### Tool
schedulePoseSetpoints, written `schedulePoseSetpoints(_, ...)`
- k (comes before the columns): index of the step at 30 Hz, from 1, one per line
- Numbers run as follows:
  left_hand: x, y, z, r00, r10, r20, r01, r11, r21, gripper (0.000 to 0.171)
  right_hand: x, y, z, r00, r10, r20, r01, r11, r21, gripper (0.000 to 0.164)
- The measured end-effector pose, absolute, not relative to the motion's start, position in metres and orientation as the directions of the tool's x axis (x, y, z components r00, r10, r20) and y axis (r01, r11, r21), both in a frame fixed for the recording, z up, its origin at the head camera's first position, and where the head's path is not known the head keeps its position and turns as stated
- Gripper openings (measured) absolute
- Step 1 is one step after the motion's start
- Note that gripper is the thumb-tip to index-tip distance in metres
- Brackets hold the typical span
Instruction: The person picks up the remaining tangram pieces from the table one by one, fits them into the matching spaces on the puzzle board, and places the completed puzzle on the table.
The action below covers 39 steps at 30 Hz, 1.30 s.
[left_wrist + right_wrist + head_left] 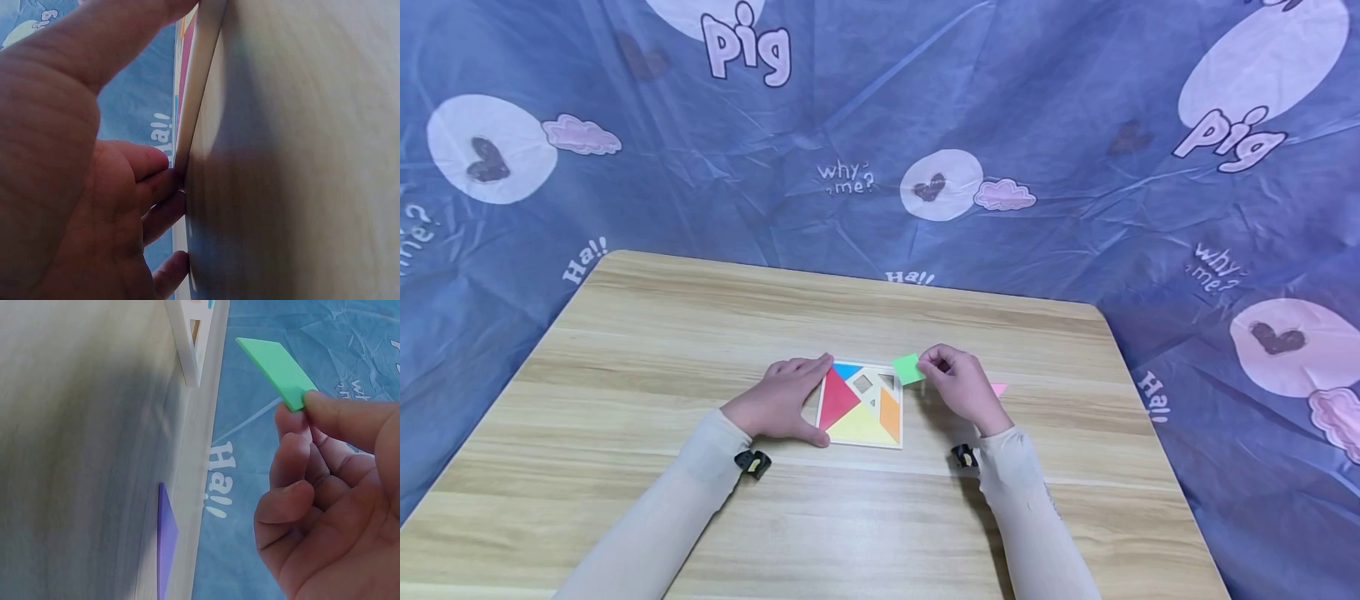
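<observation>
A tangram board point(848, 442) with a pale frame lies on the table, holding red point(838, 398), yellow point(867, 425), blue point(847, 370) and orange point(889, 414) pieces. Several of its cut-outs show bare. My left hand point(782, 400) spans the board's left side, thumb at the near corner, fingertips at the far one. In the left wrist view those fingertips touch the board's pale edge point(199, 81). Between thumb and fingers, my right hand point(958, 383) pinches a green square tile point(278, 369) by one corner, raised beside the board's upper right corner.
Just right of the right hand, partly hidden by it, lies a pink piece point(998, 388). A purple piece point(165, 544) lies on the table in the right wrist view. The wooden table point(700, 325) ends at a blue printed cloth point(850, 100) behind.
</observation>
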<state>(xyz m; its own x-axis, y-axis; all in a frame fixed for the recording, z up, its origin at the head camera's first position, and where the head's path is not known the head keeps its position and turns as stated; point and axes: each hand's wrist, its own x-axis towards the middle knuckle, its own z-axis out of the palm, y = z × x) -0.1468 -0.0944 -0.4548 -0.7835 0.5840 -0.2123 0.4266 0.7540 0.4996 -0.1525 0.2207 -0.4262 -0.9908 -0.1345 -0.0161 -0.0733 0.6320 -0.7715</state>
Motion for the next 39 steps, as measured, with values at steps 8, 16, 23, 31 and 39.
schedulePoseSetpoints(8, -0.143, -0.093, -0.454, -0.785, 0.580, -0.216, 0.421, 0.756, 0.502, 0.128, -0.150, 0.221, -0.428, -0.988, -0.153, -0.008, -0.090, 0.627, -0.774, 0.009)
schedulePoseSetpoints(16, -0.143, -0.092, -0.452, -0.781, 0.585, -0.218, 0.424, 0.754, 0.501, 0.128, -0.150, 0.219, -0.433, -0.984, -0.172, 0.052, -0.150, 0.625, -0.766, 0.007)
schedulePoseSetpoints(23, -0.143, -0.093, -0.453, -0.785, 0.580, -0.218, 0.420, 0.756, 0.502, 0.128, -0.151, 0.212, -0.438, -0.972, -0.212, 0.098, -0.216, 0.651, -0.727, 0.008)
schedulePoseSetpoints(31, -0.144, -0.094, -0.452, -0.783, 0.581, -0.222, 0.422, 0.758, 0.497, 0.127, -0.153, 0.205, -0.442, -0.968, -0.240, 0.077, -0.215, 0.625, -0.750, 0.007)
schedulePoseSetpoints(39, -0.147, -0.095, -0.454, -0.776, 0.589, -0.224, 0.433, 0.757, 0.489, 0.128, -0.155, 0.197, -0.444, -0.968, -0.251, 0.022, -0.181, 0.633, -0.752, 0.007)
